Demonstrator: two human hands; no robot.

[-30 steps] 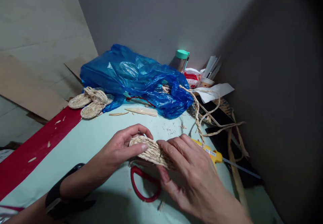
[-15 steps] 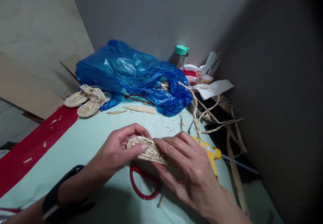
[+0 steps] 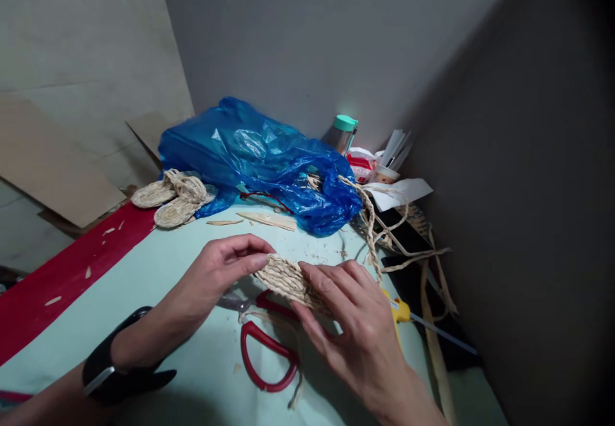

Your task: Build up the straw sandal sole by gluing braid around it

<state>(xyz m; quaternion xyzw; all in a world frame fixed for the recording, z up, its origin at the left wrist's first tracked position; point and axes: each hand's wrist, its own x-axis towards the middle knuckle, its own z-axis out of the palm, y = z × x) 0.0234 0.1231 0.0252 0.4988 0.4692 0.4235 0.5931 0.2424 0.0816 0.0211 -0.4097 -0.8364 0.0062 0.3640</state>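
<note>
Between my two hands is a pale woven straw sole (image 3: 284,280), made of twisted cord laid in rows. My left hand (image 3: 233,259) pinches its left end between thumb and fingers. My right hand (image 3: 348,304) grips the other end, which is mostly hidden behind the fingers. Under the piece lie red-handled scissors (image 3: 270,387), their blades partly covered by my left hand. A thin loose cord (image 3: 298,375) trails down beside the scissors. A yellow glue gun (image 3: 400,311) with a glue stick in it sits just right of my right hand, partly hidden by it.
A blue plastic bag (image 3: 250,144) fills the back of the table. Small straw slippers (image 3: 177,202) sit at its left, by a red strip (image 3: 72,278). Behind right stand a green-lidded bottle (image 3: 343,132) and a cup of glue sticks (image 3: 390,168). Braided straw cords (image 3: 371,227) hang nearby.
The sole has turned in my hands and now shows its rows more fully. My left fingers have shifted to its edge. The view has tilted, and more of the scissors shows.
</note>
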